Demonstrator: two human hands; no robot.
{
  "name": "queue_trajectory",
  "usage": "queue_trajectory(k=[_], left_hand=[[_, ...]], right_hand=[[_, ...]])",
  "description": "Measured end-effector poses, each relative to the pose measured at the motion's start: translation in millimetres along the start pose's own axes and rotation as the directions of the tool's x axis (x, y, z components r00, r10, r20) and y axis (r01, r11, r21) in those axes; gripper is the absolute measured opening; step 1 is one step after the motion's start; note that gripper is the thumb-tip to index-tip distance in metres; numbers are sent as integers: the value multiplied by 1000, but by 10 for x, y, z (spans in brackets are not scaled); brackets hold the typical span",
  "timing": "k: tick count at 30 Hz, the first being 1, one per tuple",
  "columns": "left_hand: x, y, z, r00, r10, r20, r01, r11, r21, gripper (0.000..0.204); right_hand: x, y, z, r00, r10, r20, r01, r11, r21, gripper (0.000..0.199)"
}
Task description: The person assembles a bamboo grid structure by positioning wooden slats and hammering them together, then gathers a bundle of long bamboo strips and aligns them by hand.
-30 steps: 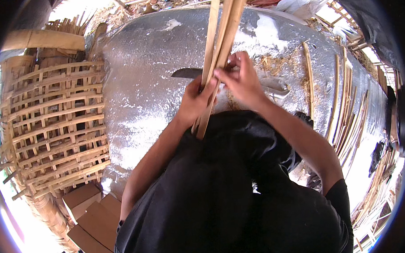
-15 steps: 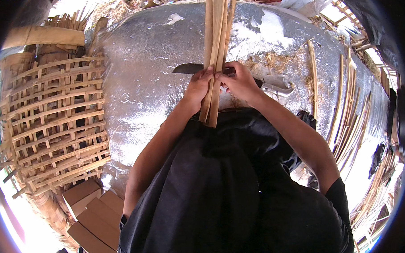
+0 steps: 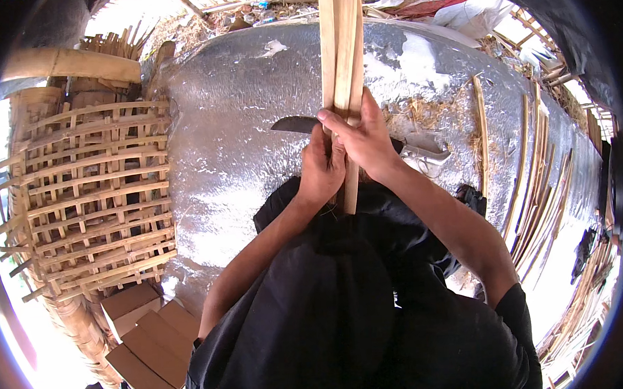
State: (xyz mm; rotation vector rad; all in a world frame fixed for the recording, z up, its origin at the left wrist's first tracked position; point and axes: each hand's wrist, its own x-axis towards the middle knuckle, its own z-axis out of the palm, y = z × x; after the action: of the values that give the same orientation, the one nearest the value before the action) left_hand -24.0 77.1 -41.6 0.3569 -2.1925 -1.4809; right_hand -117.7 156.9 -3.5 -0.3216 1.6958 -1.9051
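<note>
A bundle of several flat bamboo strips [image 3: 341, 49] stands lengthwise in front of me, its near ends just over my dark clothing. My right hand [image 3: 364, 139] is wrapped round the strips, thumb laid across their front. Just below it my left hand [image 3: 321, 168] grips the lower part of the bundle, its fingers closed. Behind the hands lies a knife with a dark curved blade [image 3: 294, 124]; the blade pokes out to the left, and its middle is hidden by my hands.
A silver foil-like sheet [image 3: 232, 94] covers the surface ahead. On the left is a woven bamboo lattice [image 3: 95, 202], with an open cardboard box [image 3: 152, 344] below it. Long thin bamboo strips [image 3: 537, 180] lie to the right. Straw bits [image 3: 425, 111] are scattered beyond my right hand.
My right hand has gone from pinching the strips to wrapping round them. My left hand has slid lower, and the bundle has come a little nearer and stands straighter.
</note>
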Motion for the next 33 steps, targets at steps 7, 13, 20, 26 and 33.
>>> queue_trajectory(k=[7, 13, 20, 26, 33], left_hand=[[421, 597, -728, 987, 130, 95, -143, 978, 150, 40], [553, 994, -831, 914, 400, -63, -390, 912, 130, 47], [554, 923, -811, 893, 348, -284, -422, 866, -269, 66], [640, 1703, -1059, 899, 393, -192, -436, 759, -485, 96], [457, 1536, -1026, 956, 254, -144, -290, 882, -372, 81]], right_hand=[[37, -279, 208, 817, -573, 65, 577, 813, -83, 48], [-121, -519, 438, 749, -661, 51, 663, 748, -31, 47], [-166, -844, 546, 591, -782, 196, 807, 575, -135, 51], [-286, -539, 366, 695, -529, 487, 680, 704, -206, 56], [-492, -336, 438, 732, -556, 395, 674, 676, -298, 64]])
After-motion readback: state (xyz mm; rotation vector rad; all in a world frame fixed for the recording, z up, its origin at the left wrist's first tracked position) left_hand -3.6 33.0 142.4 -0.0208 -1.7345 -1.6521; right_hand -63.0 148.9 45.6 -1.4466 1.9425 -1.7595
